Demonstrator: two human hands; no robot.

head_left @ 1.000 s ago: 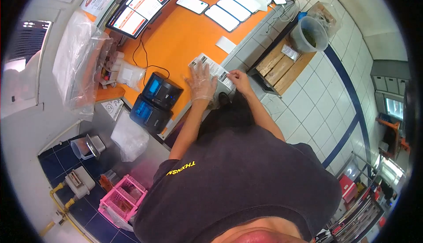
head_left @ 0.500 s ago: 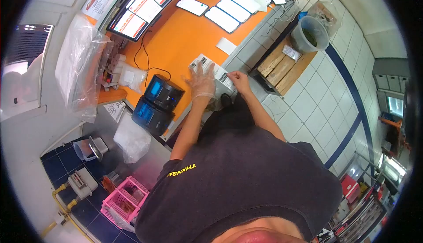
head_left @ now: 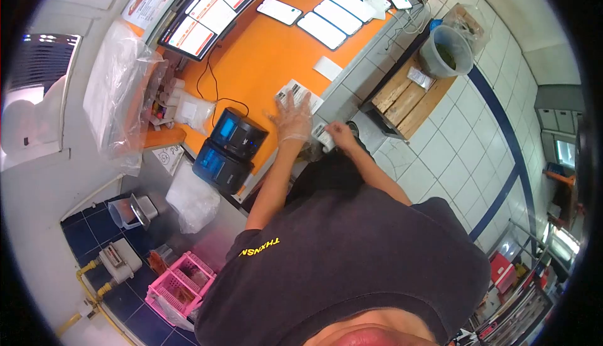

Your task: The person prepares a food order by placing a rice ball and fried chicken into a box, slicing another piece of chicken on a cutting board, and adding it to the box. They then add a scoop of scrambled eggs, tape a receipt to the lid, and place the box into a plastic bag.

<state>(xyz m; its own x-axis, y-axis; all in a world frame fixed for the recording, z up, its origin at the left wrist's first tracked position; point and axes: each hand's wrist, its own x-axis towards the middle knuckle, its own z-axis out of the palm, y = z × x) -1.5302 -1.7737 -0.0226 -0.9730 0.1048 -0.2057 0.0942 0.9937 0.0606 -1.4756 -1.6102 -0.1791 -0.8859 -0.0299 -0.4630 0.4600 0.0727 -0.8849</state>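
1) in the bare right hand [head_left: 341,135] we see thumb and fingers pinching a small printed slip [head_left: 323,137], just off the front edge of the desk
2) the left hand [head_left: 293,120], in a clear plastic glove [head_left: 295,130], lies palm down with fingers spread on a printed paper sheet [head_left: 313,100] on the orange desk [head_left: 276,48]; we cannot tell whether slip and sheet are joined
3) left of the glove we find two black receipt printers [head_left: 239,135] with blue windows, standing side by side
4) beyond the sheet, near the desk edge, lies a small white paper [head_left: 328,68]
5) farther up we see several smartphones [head_left: 321,30] with lit screens, and a monitor [head_left: 210,10] to their left
6) to our right, a slatted wooden stand [head_left: 407,102] bears a white packet [head_left: 419,78] and a translucent tub [head_left: 445,49]
7) at lower left we spot a pink plastic basket [head_left: 171,291]
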